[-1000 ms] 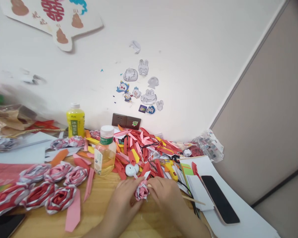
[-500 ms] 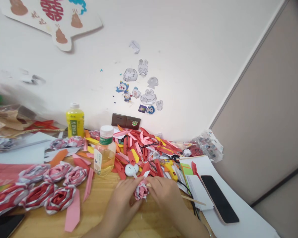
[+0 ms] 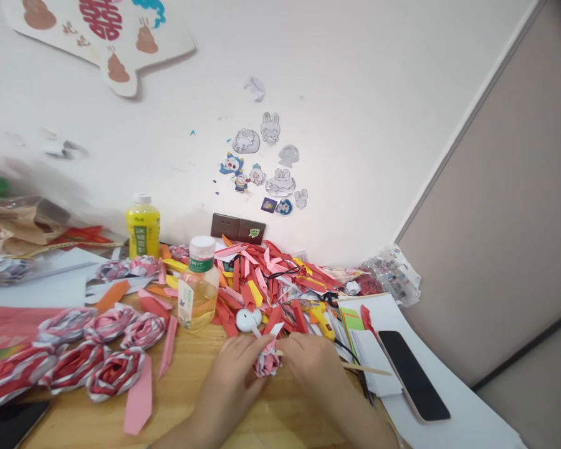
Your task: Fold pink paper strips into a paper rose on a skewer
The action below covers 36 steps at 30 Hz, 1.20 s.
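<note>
A small pink and white folded-paper rose (image 3: 268,360) sits at the front middle of the table, with the fingers of my left hand (image 3: 237,366) closed round its left side. My right hand (image 3: 312,362) is closed on a thin wooden stick (image 3: 368,369). The stick's pale tip shows at the rose's right edge, and its long end sticks out to the right behind the hand. A white paper strip stands up above the rose. My palms hide the fingertips in part. White earphones or a similar rounded white piece (image 3: 248,320) lie just beyond my left hand.
Finished striped paper roses (image 3: 116,374) lie in rows at left. A tea bottle (image 3: 199,284) and a yellow bottle (image 3: 143,227) stand behind. Folded paper strips (image 3: 266,268) pile against the wall. A yellow glue gun (image 3: 321,318), its cable and a phone (image 3: 414,375) are at right.
My right hand has shifted slightly right, and the stick's outer end has moved right and up a little. The left hand still holds the rose in nearly the same place.
</note>
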Available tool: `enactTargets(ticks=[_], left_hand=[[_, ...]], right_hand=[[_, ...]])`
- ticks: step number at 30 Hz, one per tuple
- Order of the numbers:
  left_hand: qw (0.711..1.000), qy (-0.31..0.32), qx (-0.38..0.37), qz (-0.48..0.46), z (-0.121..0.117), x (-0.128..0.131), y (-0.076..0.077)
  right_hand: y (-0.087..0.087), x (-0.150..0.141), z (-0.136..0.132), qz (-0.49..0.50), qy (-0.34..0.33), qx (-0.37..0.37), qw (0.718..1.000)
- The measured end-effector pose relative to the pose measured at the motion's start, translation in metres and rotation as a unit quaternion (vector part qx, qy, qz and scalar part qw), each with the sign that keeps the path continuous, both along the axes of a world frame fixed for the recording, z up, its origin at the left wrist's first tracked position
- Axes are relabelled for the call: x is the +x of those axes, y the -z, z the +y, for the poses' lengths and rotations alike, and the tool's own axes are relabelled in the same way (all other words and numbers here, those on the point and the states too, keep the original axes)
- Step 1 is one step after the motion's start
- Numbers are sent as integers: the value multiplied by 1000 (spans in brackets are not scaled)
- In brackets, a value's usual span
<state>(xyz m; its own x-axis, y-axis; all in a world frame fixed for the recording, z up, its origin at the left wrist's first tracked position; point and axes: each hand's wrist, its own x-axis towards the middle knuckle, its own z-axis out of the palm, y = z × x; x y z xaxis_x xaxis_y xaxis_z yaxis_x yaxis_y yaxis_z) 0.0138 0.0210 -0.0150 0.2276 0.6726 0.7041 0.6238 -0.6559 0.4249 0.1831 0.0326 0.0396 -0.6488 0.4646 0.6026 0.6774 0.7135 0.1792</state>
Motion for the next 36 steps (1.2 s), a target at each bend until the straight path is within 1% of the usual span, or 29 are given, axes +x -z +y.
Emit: enactTargets(ticks=[2,3,5,7,10,13,14,15,16,20,23,25,27,30,33,36], left_hand=[[1000,6,-5,5,-1,0,-1],[1000,10,-8,8,-1,1,-1],[1000,22,-12,12,-2,1,-3],[999,38,-16,16,-3,2,-5],[997,64,-27,21,-3,2,-7],[995,87,-50,23,-4,3,-9],[994,93,-60,22,-5,3,-10],[992,99,-72,20,-5,4,-10],[991,105,-83,16,-5,4,-10],[986,115,-120,-14,-6,5,-8],[986,81,-128,-65,-4,4,-3],[984,51,-136,-102,-2,3,0],[980,35,-148,-131,0,2,1],[974,51,-156,-153,3,3,1],[971,74,-157,-164,4,4,1],[968,73,-160,-176,4,4,1]], right_hand=[[-6,4,3,35,17,-111,993],[-9,6,4,57,35,-171,983],[-16,9,6,106,55,-276,954],[-19,12,8,158,46,-360,918],[-19,15,9,220,1,-462,859],[-18,17,11,245,-52,-553,795],[-18,17,11,245,-64,-571,781],[-19,17,11,243,-70,-578,776],[-20,17,11,239,-71,-577,778],[-24,15,10,225,-54,-550,802],[-23,12,11,235,-24,-528,816],[-21,11,12,237,7,-495,836],[-18,10,14,227,32,-451,863],[-13,10,16,210,50,-403,889],[-8,9,17,205,53,-389,896],[-4,8,16,192,47,-393,898]])
